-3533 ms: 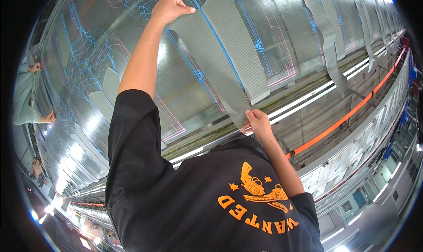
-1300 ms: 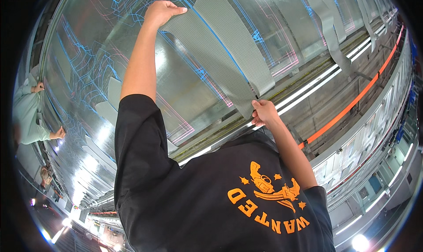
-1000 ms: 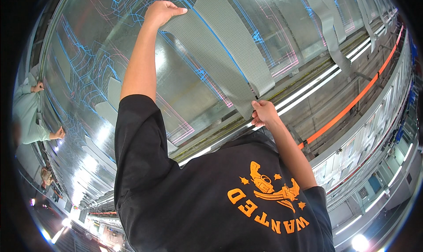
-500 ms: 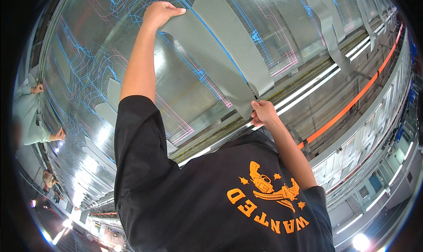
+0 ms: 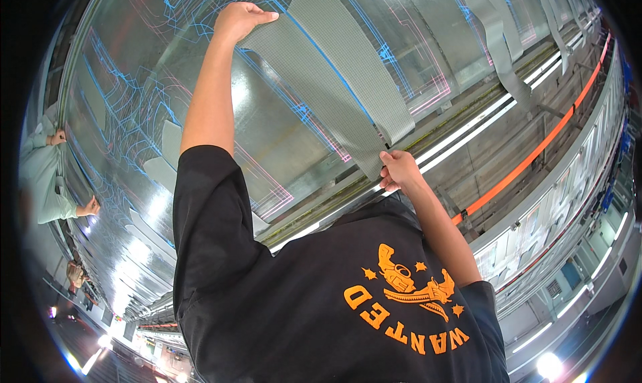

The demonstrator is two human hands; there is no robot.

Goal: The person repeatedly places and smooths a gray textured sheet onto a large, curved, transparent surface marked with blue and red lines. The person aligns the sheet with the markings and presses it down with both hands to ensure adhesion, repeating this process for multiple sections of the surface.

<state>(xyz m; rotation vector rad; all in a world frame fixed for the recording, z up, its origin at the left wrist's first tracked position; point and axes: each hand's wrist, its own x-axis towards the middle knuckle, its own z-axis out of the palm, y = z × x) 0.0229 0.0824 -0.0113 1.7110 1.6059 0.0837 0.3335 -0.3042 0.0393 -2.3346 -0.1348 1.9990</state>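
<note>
A long grey strip of grid-textured sheet material (image 5: 314,88) lies at a slant across a glossy greenish table (image 5: 267,142) marked with thin blue and pink lines. At its far left corner, my left hand (image 5: 242,22) is closed, pinching the edge between thumb and fingers. My right hand (image 5: 401,171) pinches the strip's near end, which hangs over the table's edge. Close along the strip's right side lies a second grey strip (image 5: 361,68), with a blue line running between the two. Neither hand touches this second strip.
More grey strips (image 5: 491,32) lie to the right, some drooping over the near edge. An orange band (image 5: 528,172) runs along metal framing below the table. At far left a co-worker's hand (image 5: 90,206) rests by the table's opposite side.
Both hands keep their pinch on the strip with almost no movement. The view has shifted very slightly.
</note>
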